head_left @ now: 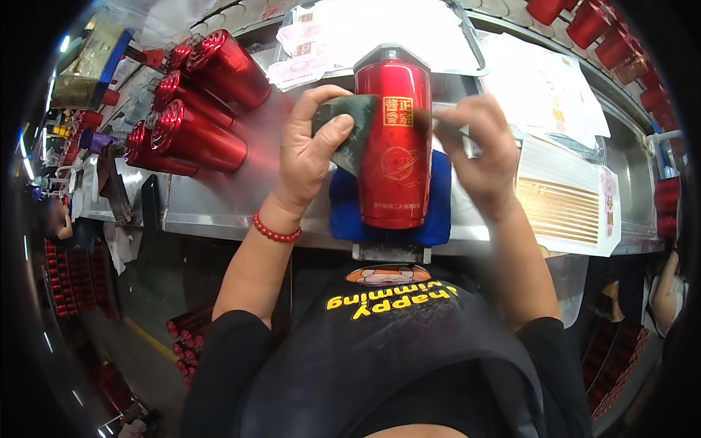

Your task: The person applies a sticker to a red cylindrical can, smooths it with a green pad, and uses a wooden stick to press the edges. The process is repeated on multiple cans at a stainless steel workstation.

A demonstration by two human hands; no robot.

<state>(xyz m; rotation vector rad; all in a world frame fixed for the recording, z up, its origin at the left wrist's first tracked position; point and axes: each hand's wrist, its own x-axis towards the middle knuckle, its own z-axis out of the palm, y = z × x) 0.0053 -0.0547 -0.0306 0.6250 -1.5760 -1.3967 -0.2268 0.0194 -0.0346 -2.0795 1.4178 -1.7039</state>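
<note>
Head view looks straight down on a red bottle (395,146) lying lengthwise on a blue pad (438,212) at the near edge of the steel surface (212,208), cap end pointing away from me. I judge the pad is there to cradle the round body so it cannot roll and its finish is not scuffed by the metal. My left hand (310,150) is curled around a dark cloth (350,128), thumb and fingers pinching it closed and pressing it against the bottle's left flank, just beside the gold square label; the grip looks firm and nearly shut on the fabric. My right hand (478,153) sits on the opposite flank, blurred by motion, fingers bent and seemingly pinching something thin and dark against the bottle's side, but I cannot tell what it is or how tightly it is held. With a hand on each side the bottle is braced from both directions, which I read as steadying it while the cloth works the surface. To my left, well apart from the pad, four more red bottles (193,109) lie on their sides in a loose row, tops toward me. To the right a white sheet with gold strips (562,208) rests flat on the surface. More red bottles (584,22) line the far right edge.
</note>
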